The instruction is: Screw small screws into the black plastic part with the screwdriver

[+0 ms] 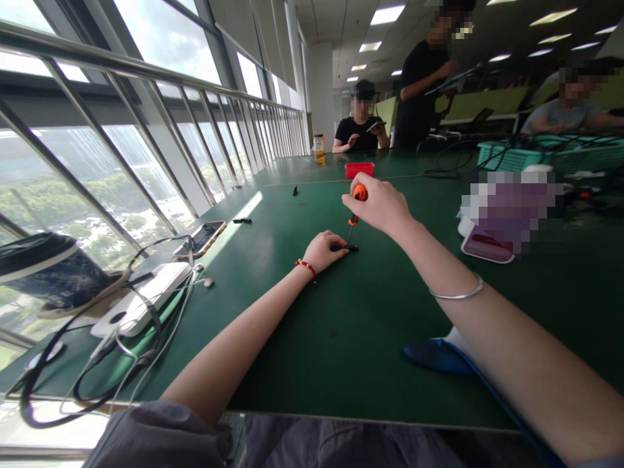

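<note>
My right hand (383,200) is closed around the handle of an orange and black screwdriver (360,193), its shaft pointing down. The tip meets a small black part (353,247) lying on the green table. My left hand (324,251) rests on the table with thumb and fingers pinching that black part; its exact kind is too small to make out, and the fingers hide one end. Two more small black pieces lie beyond, one black piece (242,220) to the left and another black piece (295,190) farther back.
A red box (359,170) and a jar (318,149) stand toward the far end. At left are a phone (205,238), a white device (146,296) with cables, and a cup (53,270). At right are a purple stand (507,221) and teal basket (550,156). Several people are beyond.
</note>
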The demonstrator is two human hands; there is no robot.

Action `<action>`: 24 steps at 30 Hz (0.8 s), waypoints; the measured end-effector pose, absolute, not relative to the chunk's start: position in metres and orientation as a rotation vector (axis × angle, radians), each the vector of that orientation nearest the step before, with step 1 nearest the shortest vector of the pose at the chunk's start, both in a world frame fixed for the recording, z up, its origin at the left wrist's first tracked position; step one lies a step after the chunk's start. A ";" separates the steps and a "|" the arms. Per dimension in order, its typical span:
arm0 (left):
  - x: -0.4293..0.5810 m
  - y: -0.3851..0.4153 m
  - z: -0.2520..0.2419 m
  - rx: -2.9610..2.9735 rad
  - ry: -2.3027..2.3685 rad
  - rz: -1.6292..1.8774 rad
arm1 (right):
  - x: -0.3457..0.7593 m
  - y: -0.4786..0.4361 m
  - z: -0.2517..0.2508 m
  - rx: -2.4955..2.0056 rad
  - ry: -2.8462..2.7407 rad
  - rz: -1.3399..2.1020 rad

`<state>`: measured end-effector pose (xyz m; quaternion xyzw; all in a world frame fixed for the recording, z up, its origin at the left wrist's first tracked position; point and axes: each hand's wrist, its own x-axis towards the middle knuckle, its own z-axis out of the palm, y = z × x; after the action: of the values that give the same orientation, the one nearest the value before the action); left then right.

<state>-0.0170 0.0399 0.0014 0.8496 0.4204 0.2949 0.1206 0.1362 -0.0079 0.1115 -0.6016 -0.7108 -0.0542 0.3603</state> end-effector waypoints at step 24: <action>-0.017 0.040 0.001 2.483 1.229 0.869 | 0.133 -0.006 0.108 -1.561 -1.879 -0.133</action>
<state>-0.0169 0.0399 0.0010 0.8491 0.4202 0.2973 0.1189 0.1326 -0.0062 0.1077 -0.5998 -0.7223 -0.0511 0.3405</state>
